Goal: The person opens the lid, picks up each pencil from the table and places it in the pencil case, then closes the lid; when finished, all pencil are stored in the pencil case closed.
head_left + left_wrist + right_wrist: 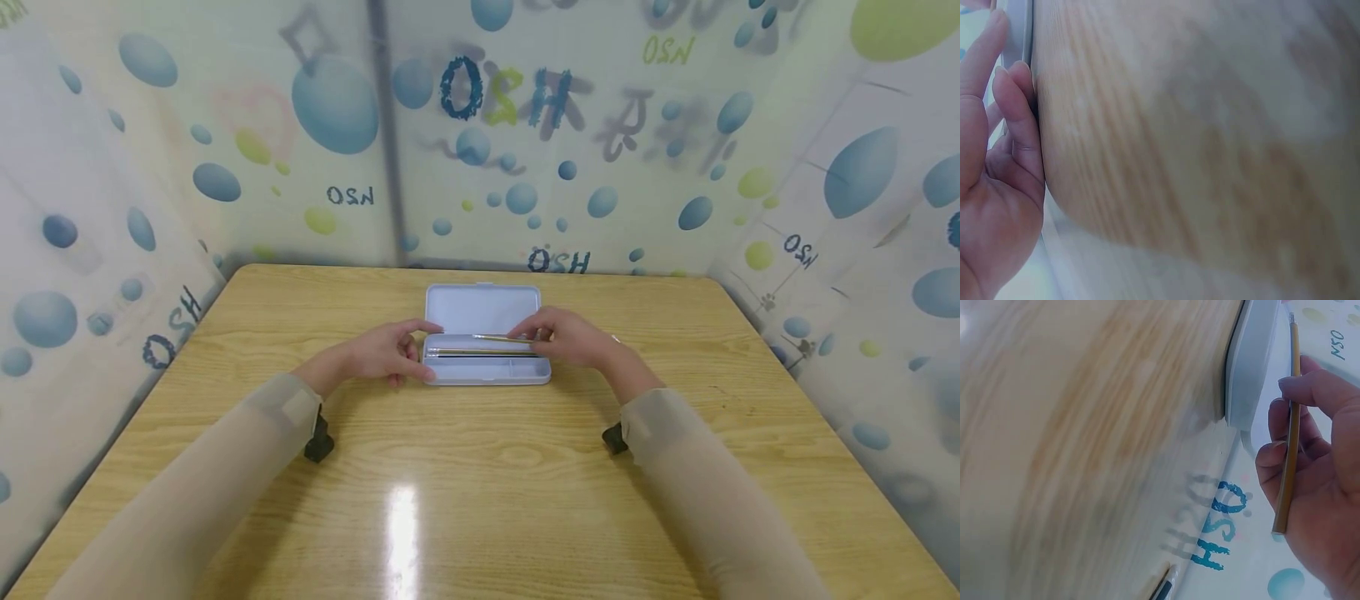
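Note:
A pale blue-white pencil case point(468, 373) lies with its lid point(480, 307) raised at the back. Several slim pencils point(480, 353) lie lengthwise inside. My left hand point(382, 350) spans the case's left end, thumb on the front corner and index finger near the hinge; in the left wrist view the same hand point(1000, 169) has its fingers loosely bent against the case. Over the right end, my right hand point(573, 337) holds a yellow-brown pencil point(498, 338). The right wrist view shows this hand point(1329, 437) pinching the pencil point(1288, 462) between thumb and fingers, beside the case point(1250, 369).
The wooden table point(480, 467) ends at a patterned cloth backdrop point(480, 183) behind the case, with cloth on both sides. In the right wrist view, a pen-like tip point(1163, 590) shows at the bottom; a small white tip point(617, 339) shows behind the right wrist.

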A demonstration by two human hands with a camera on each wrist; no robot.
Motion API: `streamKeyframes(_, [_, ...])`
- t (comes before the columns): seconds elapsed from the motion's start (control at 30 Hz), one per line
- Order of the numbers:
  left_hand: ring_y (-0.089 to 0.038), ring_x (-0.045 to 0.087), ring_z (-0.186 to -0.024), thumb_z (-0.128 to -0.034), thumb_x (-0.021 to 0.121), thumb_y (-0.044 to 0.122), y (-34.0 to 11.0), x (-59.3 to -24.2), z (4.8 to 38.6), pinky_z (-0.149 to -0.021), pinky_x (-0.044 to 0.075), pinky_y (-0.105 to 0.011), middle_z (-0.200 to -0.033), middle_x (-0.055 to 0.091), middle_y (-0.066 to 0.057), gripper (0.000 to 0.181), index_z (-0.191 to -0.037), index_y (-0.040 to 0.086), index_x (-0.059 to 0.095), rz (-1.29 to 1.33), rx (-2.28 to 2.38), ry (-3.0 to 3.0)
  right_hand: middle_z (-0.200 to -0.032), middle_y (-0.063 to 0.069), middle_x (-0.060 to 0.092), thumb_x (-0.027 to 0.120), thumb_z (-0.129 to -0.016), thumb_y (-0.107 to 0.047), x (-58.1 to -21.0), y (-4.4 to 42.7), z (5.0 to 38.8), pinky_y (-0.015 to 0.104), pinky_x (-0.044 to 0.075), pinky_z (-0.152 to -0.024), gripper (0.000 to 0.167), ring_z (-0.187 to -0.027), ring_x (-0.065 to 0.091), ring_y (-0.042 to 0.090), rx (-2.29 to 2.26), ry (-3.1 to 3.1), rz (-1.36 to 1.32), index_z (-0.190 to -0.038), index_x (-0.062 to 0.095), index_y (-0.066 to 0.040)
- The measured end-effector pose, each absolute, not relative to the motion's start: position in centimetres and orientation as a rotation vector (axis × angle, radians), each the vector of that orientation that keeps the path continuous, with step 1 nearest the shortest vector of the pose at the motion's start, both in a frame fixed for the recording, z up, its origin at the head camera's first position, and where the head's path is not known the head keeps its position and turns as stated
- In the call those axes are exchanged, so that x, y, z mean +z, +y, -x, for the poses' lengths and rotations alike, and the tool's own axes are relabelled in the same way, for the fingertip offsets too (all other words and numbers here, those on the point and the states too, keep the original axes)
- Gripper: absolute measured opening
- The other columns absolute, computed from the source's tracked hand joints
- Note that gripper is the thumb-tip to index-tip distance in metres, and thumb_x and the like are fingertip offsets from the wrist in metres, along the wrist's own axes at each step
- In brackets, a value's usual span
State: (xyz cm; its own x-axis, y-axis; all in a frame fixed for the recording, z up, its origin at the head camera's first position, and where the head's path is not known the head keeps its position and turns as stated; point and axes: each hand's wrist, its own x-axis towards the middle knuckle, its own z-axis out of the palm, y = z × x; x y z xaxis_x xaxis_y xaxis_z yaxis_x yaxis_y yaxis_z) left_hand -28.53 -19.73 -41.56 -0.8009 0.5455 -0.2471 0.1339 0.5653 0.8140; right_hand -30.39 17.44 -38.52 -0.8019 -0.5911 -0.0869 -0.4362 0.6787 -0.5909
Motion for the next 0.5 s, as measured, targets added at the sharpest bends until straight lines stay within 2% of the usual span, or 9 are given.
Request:
streamKeyframes(0.2, [-0.019, 0.061, -0.069, -0.0960, 0.089, 0.027, -19.7, -41.4, 28.5, -0.062, 0.055, -0.029, -0.095, 0.061, -0.008, 0.088, -0.169, 0.018, 0.039, -0.543, 1.159, 2.317, -0.129, 0.003, 0.071, 0.067, -0.107, -0.012, -38.6, 16.6, 30.5, 0.039, 0.055, -0.095, 0.031, -0.108, 0.063, 0.023, -0.823, 2.641, 0.823, -0.132, 0.081, -0.024])
streamKeyframes(0.5, [-0.019, 0.060, -0.069, -0.0964, 0.089, 0.026, -19.6, -41.4, 28.5, -0.061, 0.054, -0.028, -0.095, 0.060, -0.008, 0.088, -0.169, 0.018, 0.040, -0.522, 1.165, 2.308, -0.127, 0.002, 0.073, 0.069, -0.108, -0.013, -39.1, 15.3, 30.8, 0.044, 0.056, -0.105, 0.027, -0.115, 0.066, 0.022, -0.841, 2.614, 0.828, -0.130, 0.082, -0.022])
